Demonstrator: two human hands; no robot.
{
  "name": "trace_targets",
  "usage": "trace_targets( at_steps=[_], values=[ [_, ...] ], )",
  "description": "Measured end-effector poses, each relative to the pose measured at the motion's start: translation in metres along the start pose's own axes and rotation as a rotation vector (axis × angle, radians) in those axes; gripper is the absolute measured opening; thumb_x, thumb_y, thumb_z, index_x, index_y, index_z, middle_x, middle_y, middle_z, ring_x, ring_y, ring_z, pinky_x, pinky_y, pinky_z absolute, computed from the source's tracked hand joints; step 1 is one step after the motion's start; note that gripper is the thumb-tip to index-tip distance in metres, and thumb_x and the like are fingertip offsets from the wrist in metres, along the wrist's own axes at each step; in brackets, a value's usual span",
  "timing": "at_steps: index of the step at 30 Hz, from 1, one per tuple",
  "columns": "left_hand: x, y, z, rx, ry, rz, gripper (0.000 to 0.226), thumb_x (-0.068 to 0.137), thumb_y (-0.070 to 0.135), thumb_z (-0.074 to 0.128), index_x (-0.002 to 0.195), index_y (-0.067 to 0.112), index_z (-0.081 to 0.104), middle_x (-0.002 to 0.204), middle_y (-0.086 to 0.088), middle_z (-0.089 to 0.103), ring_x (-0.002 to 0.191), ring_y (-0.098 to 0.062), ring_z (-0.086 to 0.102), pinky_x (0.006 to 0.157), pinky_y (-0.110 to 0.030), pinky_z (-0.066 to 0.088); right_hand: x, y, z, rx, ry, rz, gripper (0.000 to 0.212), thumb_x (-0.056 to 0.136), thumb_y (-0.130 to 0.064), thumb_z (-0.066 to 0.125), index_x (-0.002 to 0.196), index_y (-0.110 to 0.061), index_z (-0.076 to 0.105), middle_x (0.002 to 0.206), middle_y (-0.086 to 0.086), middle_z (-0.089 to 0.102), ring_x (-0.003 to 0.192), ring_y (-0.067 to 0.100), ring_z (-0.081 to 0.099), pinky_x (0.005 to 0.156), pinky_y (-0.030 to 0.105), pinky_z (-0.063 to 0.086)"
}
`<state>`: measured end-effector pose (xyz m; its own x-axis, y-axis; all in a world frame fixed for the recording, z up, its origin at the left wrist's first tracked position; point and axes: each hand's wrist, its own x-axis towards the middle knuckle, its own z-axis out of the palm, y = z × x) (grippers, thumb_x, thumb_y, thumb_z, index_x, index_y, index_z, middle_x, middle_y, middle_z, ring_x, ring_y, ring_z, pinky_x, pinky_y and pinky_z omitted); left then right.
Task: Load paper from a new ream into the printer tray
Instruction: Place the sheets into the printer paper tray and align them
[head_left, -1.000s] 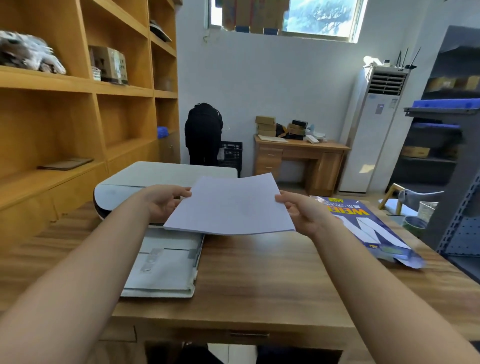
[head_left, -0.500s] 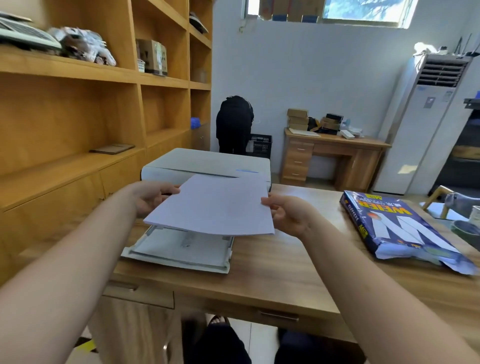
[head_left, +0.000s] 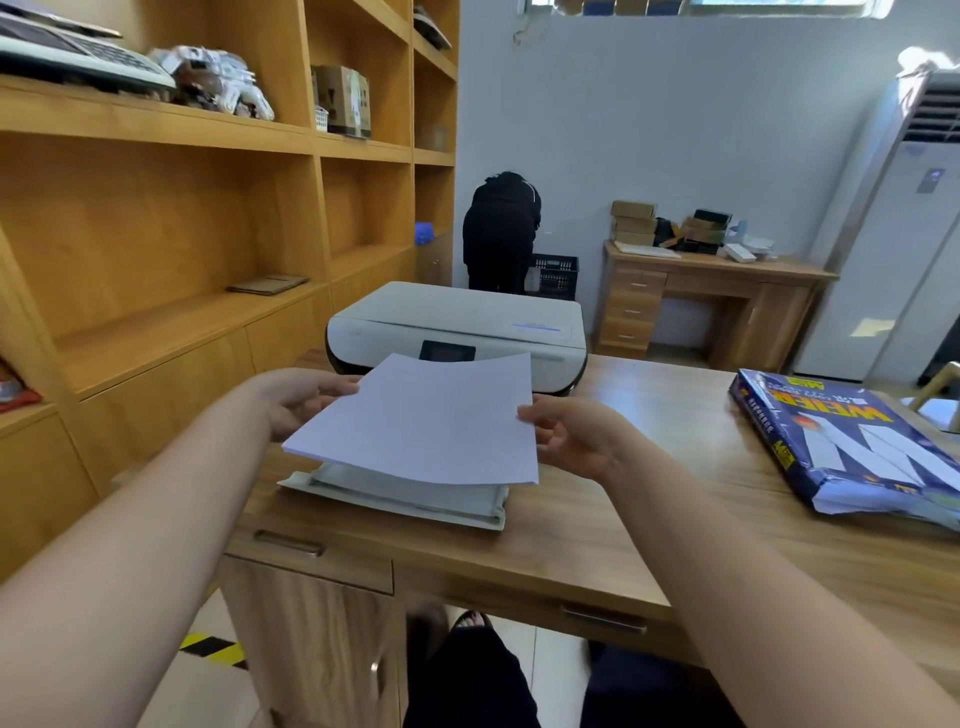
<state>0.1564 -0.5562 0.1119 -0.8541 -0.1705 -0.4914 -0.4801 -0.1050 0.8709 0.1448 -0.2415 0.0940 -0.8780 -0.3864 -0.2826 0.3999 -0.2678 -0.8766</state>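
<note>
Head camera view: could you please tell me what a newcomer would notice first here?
First, the stack of white paper held level between the left hand and right hand, just above the pulled-out tray. Behind it sits the white printer on the wooden desk. At the desk's right lies the opened blue ream.

Printer (head_left: 457, 327) blocks behind tray (head_left: 405, 496); desk (head_left: 597, 519) rightward bare.

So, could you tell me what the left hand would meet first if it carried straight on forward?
Probably the printer: the left hand, holding the paper, points at its front left, though depth is uncertain.
</note>
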Motion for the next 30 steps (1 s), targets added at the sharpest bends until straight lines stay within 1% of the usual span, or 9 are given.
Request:
trace_targets(
  at_steps=[3, 5, 8, 12, 14, 17, 20, 22, 30],
  values=[
    [0.006, -0.009, -0.010, 0.003, 0.021, -0.030, 0.024, 0.089, 0.011, 0.066, 0.113, 0.013, 0.068, 0.103, -0.012, 0.075, 0.080, -0.021, 0.074, 0.069, -0.035, 0.057, 0.005, 0.011, 0.004, -0.056, 0.033, 0.044, 0.028, 0.086, 0.011, 0.055, 0.109, -0.001, 0.065, 0.107, 0.014, 0.072, 0.097, 0.027, 0.069, 0.076, 0.036, 0.059],
    [0.012, -0.018, -0.015, 0.014, 0.029, -0.052, 0.025, 0.089, 0.011, 0.066, 0.114, 0.013, 0.069, 0.107, -0.009, 0.074, 0.074, -0.019, 0.072, 0.061, -0.031, 0.059, 0.007, 0.018, 0.007, -0.076, 0.060, 0.063, 0.028, 0.086, 0.012, 0.056, 0.110, -0.001, 0.064, 0.108, 0.015, 0.071, 0.097, 0.028, 0.069, 0.074, 0.036, 0.059],
    [0.019, -0.032, -0.021, 0.021, 0.025, -0.080, 0.027, 0.091, 0.012, 0.064, 0.117, 0.012, 0.067, 0.096, -0.006, 0.068, 0.062, -0.012, 0.059, 0.047, -0.023, 0.054, 0.009, 0.030, 0.009, -0.089, 0.083, 0.094, 0.031, 0.085, 0.013, 0.057, 0.112, 0.000, 0.062, 0.108, 0.016, 0.071, 0.095, 0.029, 0.070, 0.072, 0.037, 0.059],
    [0.023, -0.048, -0.031, -0.024, 0.017, -0.131, 0.031, 0.082, 0.008, 0.070, 0.113, 0.007, 0.068, 0.089, -0.007, 0.063, 0.056, -0.013, 0.058, 0.045, -0.024, 0.053, 0.008, 0.047, 0.010, -0.141, 0.092, 0.110, 0.026, 0.084, 0.013, 0.059, 0.106, -0.001, 0.062, 0.107, 0.018, 0.070, 0.091, 0.030, 0.071, 0.070, 0.037, 0.059],
    [0.024, -0.055, -0.035, -0.013, 0.006, -0.140, 0.043, 0.076, 0.005, 0.072, 0.118, 0.009, 0.066, 0.099, -0.006, 0.062, 0.064, -0.011, 0.055, 0.045, -0.022, 0.050, 0.007, 0.054, 0.009, -0.153, 0.095, 0.104, 0.026, 0.083, 0.013, 0.061, 0.106, 0.000, 0.059, 0.107, 0.020, 0.070, 0.088, 0.030, 0.072, 0.071, 0.038, 0.059],
    [0.022, -0.060, -0.034, 0.002, -0.007, -0.126, 0.031, 0.087, 0.003, 0.065, 0.116, 0.010, 0.063, 0.109, -0.011, 0.070, 0.067, -0.015, 0.067, 0.041, -0.024, 0.053, 0.005, 0.066, 0.005, -0.175, 0.109, 0.092, 0.047, 0.079, 0.012, 0.067, 0.121, -0.002, 0.050, 0.110, 0.021, 0.066, 0.088, 0.033, 0.072, 0.074, 0.041, 0.060],
    [0.021, -0.061, -0.035, 0.053, -0.025, -0.102, 0.037, 0.087, -0.001, 0.065, 0.119, 0.016, 0.061, 0.112, -0.016, 0.071, 0.099, -0.028, 0.069, 0.054, -0.035, 0.061, 0.005, 0.076, 0.002, -0.247, 0.124, 0.056, 0.074, 0.078, 0.011, 0.069, 0.139, -0.017, 0.038, 0.111, 0.020, 0.064, 0.083, 0.033, 0.073, 0.075, 0.046, 0.060],
    [0.021, -0.060, -0.036, 0.089, -0.034, -0.106, 0.036, 0.087, -0.002, 0.064, 0.117, 0.017, 0.063, 0.109, -0.017, 0.073, 0.104, -0.031, 0.068, 0.063, -0.039, 0.060, 0.003, 0.078, 0.004, -0.262, 0.114, 0.052, 0.075, 0.080, 0.010, 0.067, 0.143, -0.017, 0.037, 0.112, 0.019, 0.064, 0.083, 0.032, 0.073, 0.076, 0.045, 0.060],
    [0.029, -0.058, -0.043, 0.251, -0.053, -0.170, 0.026, 0.089, 0.006, 0.063, 0.114, 0.013, 0.069, 0.114, -0.015, 0.071, 0.081, -0.021, 0.067, 0.043, -0.022, 0.052, 0.000, 0.077, 0.006, -0.296, 0.103, 0.099, 0.061, 0.081, 0.007, 0.069, 0.136, 0.000, 0.041, 0.110, 0.020, 0.062, 0.092, 0.033, 0.070, 0.083, 0.045, 0.058]
  ],
)
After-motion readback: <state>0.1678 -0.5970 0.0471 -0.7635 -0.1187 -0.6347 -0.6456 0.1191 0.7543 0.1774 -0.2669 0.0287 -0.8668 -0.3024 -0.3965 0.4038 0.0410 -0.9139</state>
